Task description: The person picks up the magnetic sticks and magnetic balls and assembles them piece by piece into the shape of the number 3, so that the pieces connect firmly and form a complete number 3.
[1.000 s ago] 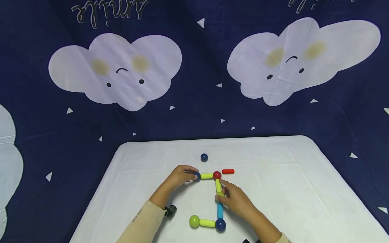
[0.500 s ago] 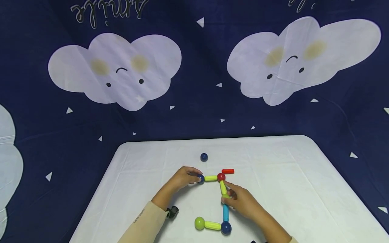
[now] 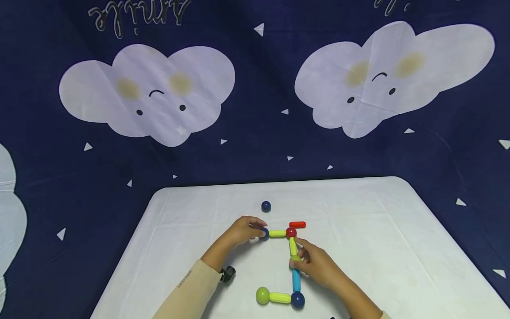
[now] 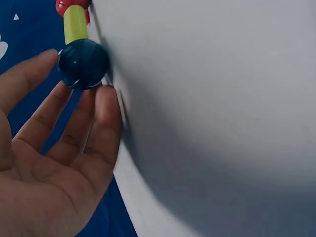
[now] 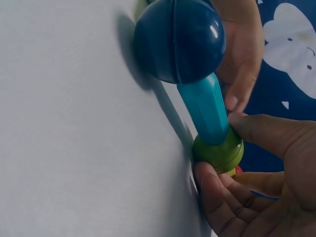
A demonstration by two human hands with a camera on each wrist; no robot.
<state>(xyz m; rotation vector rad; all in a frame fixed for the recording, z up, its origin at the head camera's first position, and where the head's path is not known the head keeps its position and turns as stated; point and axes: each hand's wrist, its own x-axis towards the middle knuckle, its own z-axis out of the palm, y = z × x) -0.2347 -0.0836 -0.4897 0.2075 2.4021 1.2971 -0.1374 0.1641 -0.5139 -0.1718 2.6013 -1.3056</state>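
On the white table lies a chain of balls and rods. My left hand (image 3: 243, 230) pinches the blue ball (image 4: 83, 64) at its far left end between thumb and fingers. A yellow-green rod (image 3: 277, 233) links that ball to a red ball (image 3: 291, 232). From there another yellow-green rod (image 3: 293, 246) leads down to a green ball (image 5: 220, 155), which my right hand (image 3: 318, 263) grips with thumb and fingertips. Below it come a light blue rod (image 3: 296, 281), a large blue ball (image 3: 297, 300), a third yellow-green rod (image 3: 280, 297) and a larger green ball (image 3: 263, 295).
A loose blue ball (image 3: 266, 206) lies behind the chain, and a red rod (image 3: 297, 224) lies just beyond the red ball. The white tabletop (image 3: 370, 230) ends at a dark blue cloth (image 3: 263, 164) printed with clouds.
Both hands have shifted slightly to the right, and the whole chain has slid with them, mostly during the first half second. The loose blue ball and red rod have stayed in place.
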